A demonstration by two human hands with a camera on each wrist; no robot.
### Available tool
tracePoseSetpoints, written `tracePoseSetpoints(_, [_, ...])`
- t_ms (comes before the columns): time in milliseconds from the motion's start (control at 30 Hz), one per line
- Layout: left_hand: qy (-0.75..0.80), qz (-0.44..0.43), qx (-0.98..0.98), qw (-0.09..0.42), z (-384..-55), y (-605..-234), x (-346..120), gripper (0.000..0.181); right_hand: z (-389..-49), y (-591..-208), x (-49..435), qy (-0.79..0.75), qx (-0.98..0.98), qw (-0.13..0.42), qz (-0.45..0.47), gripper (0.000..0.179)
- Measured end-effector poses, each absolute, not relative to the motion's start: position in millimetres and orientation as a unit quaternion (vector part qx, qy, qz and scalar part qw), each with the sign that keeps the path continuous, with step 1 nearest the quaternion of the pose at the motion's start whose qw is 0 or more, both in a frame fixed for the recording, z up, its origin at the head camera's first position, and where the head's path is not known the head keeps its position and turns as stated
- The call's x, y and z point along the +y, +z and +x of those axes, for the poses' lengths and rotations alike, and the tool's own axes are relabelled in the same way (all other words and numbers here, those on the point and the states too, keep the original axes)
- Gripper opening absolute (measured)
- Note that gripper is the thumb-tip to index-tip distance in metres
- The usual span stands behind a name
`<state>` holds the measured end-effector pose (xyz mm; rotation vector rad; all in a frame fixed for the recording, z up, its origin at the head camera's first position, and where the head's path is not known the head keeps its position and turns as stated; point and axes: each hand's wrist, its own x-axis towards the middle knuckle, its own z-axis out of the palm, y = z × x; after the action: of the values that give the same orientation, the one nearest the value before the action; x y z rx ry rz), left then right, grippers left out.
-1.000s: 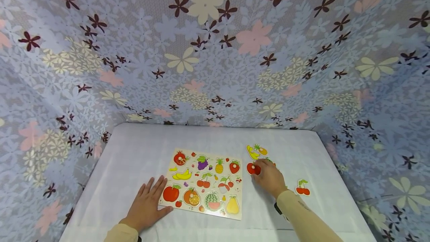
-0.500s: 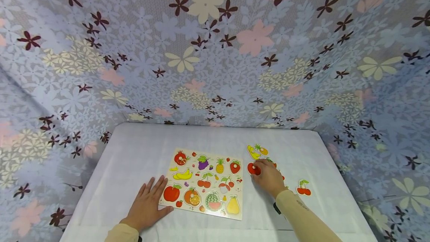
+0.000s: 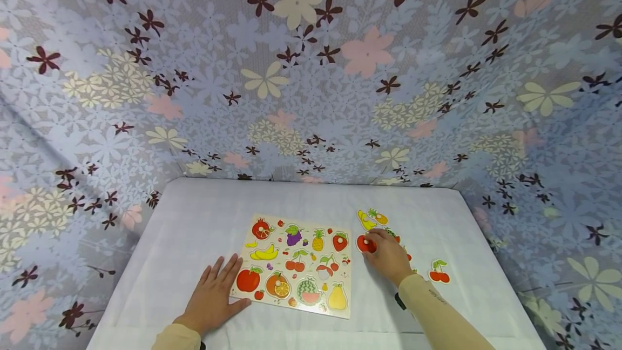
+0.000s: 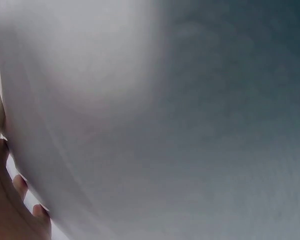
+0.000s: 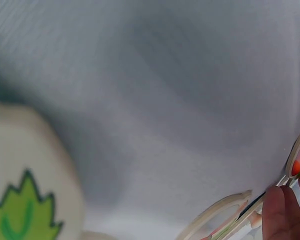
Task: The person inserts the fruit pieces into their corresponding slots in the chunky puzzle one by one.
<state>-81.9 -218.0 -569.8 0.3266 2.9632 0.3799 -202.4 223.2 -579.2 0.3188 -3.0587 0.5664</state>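
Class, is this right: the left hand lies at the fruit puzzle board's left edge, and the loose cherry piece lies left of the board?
Not quite: the head view shows the loose cherry piece right of the fruit puzzle board. The left hand does lie at the board's left edge.

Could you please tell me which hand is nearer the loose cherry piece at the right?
Right hand: it is left of the cherry piece, apart from it. The left hand is farther away, at the left edge of the puzzle board.
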Motion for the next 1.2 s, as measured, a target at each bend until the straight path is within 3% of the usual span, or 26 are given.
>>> tracePoseSetpoints(1200, [0.128,0.114,0.984,0.056,-82.1,-573.0,-219.7,0.099,-201.8,-575.0,222.5,0.166,-0.979,0.013,0.118,0.046])
